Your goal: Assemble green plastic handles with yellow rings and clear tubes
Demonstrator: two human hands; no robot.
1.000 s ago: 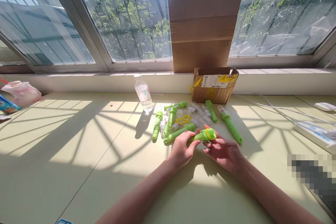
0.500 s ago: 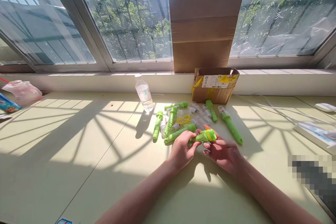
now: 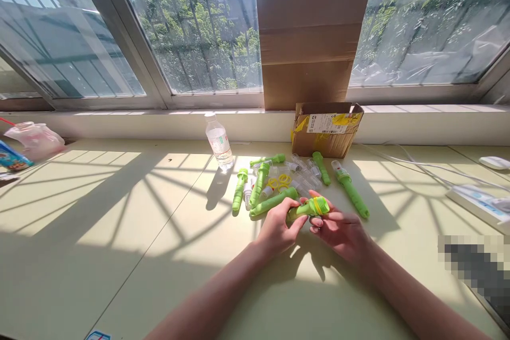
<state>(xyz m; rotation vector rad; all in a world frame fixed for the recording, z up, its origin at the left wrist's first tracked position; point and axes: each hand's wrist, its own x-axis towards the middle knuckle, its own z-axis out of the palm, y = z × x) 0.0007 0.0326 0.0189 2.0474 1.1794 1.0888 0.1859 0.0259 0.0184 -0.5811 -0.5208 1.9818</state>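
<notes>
My left hand [image 3: 281, 227] is closed round the lower part of a green plastic tube [image 3: 305, 210] with a threaded end. A yellow ring [image 3: 317, 205] sits round the tube just behind the thread. At that end, the fingers of my right hand [image 3: 341, 231] curl behind and under the tube, gripping it. Close behind my left hand lies another green tube [image 3: 274, 203]. Beyond it are loose yellow rings [image 3: 283, 180] and several clear plastic tubes [image 3: 308, 172]. To the right, a green tube [image 3: 353, 195] has a clear cap on its end.
A cardboard box [image 3: 322, 138] stands by the sill at the back. A water bottle [image 3: 219, 143] is upright left of the parts. At the right lie a power strip [image 3: 478, 204] and white cables [image 3: 422, 162]. A pink plastic bag [image 3: 34, 139] is at far left.
The green tube has turned slightly in my hands, and my left thumb has shifted along it to the right. The things on the table have not moved.
</notes>
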